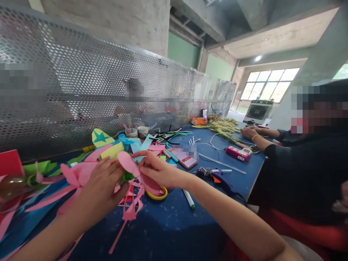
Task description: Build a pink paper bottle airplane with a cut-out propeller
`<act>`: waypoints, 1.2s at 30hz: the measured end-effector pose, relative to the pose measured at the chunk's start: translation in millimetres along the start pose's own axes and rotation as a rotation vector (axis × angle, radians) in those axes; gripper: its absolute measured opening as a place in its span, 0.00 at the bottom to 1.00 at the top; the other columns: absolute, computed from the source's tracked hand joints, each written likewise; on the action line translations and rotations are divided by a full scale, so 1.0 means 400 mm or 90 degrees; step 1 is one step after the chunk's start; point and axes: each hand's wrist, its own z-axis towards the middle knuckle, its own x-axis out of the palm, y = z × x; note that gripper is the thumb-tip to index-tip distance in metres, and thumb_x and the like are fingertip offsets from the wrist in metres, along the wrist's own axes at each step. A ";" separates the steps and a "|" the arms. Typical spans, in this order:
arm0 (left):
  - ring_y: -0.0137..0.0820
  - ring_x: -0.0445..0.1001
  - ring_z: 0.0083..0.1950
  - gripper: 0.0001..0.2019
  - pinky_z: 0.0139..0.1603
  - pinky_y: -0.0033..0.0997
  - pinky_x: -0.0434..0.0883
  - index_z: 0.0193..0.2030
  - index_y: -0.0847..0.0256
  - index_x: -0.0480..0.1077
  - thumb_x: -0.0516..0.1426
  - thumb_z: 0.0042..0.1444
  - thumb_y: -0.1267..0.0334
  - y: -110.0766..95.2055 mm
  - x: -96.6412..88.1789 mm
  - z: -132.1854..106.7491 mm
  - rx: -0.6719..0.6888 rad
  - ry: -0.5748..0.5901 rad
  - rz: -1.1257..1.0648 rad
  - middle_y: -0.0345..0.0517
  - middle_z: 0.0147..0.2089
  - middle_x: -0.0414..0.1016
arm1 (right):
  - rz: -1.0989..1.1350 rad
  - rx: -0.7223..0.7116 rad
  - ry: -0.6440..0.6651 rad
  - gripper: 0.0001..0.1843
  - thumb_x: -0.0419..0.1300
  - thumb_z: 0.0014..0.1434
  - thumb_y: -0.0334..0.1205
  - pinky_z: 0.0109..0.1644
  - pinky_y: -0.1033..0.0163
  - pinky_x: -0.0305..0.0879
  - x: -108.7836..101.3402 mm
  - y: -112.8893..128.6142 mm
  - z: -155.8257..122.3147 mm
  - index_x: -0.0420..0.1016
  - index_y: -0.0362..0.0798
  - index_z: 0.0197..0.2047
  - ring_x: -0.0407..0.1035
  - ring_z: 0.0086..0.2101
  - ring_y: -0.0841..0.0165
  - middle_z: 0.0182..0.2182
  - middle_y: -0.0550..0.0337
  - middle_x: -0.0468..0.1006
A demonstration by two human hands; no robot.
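My left hand (104, 181) is closed around a craft of pink foam sheet (84, 174) with long petal-like strips; a bit of green shows by its fingertips, and what lies under the palm is hidden. My right hand (159, 168) pinches a rounded pink foam piece (126, 161) beside the left fingers. Just below the right hand lies a yellow ring-shaped handle (157, 195), partly covered by pink foam. Cut pink scraps (130, 212) are on the blue table (163, 235) in front of my hands.
A glue gun (217, 178), a marker (189, 200), a phone (185, 158) and a clear ruler or stick (223, 163) lie to the right. Coloured foam sheets crowd the left. A perforated metal screen (108, 83) borders the table. A co-worker's hands (251, 134) are at the far right.
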 end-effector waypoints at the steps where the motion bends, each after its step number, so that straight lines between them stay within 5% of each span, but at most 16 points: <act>1: 0.48 0.69 0.53 0.07 0.58 0.55 0.64 0.38 0.57 0.68 0.51 0.54 0.67 0.003 -0.005 0.001 -0.004 -0.004 0.000 0.54 0.46 0.74 | 0.003 -0.003 -0.021 0.14 0.54 0.58 0.30 0.33 0.65 0.58 0.015 -0.014 0.011 0.64 0.51 0.47 0.62 0.27 0.71 0.27 0.69 0.66; 5: 0.48 0.68 0.51 0.08 0.56 0.54 0.64 0.39 0.60 0.66 0.51 0.52 0.67 0.000 -0.022 0.004 -0.017 0.015 0.011 0.56 0.44 0.73 | 0.063 -0.012 -0.073 0.09 0.55 0.59 0.39 0.36 0.63 0.60 0.050 -0.060 0.020 0.62 0.53 0.44 0.64 0.30 0.70 0.29 0.67 0.66; 12: 0.45 0.64 0.56 0.08 0.60 0.51 0.60 0.40 0.62 0.67 0.53 0.53 0.67 -0.029 -0.033 0.000 -0.057 0.079 -0.029 0.53 0.46 0.72 | 0.167 0.023 -0.087 0.16 0.62 0.55 0.51 0.32 0.65 0.58 0.068 -0.092 -0.018 0.64 0.52 0.41 0.62 0.27 0.72 0.28 0.67 0.66; 26: 0.43 0.66 0.53 0.06 0.59 0.49 0.61 0.39 0.62 0.68 0.54 0.54 0.66 -0.029 -0.029 0.002 -0.028 0.071 -0.074 0.50 0.43 0.73 | 0.193 0.078 -0.154 0.22 0.72 0.41 0.52 0.32 0.65 0.61 0.073 -0.087 -0.015 0.69 0.48 0.31 0.67 0.26 0.73 0.25 0.67 0.73; 36: 0.46 0.65 0.55 0.11 0.61 0.52 0.57 0.37 0.62 0.69 0.51 0.57 0.57 -0.030 -0.040 -0.001 -0.023 0.085 -0.089 0.52 0.44 0.74 | 0.177 0.089 -0.140 0.22 0.72 0.41 0.54 0.31 0.66 0.60 0.076 -0.093 -0.014 0.69 0.48 0.29 0.65 0.25 0.74 0.25 0.67 0.72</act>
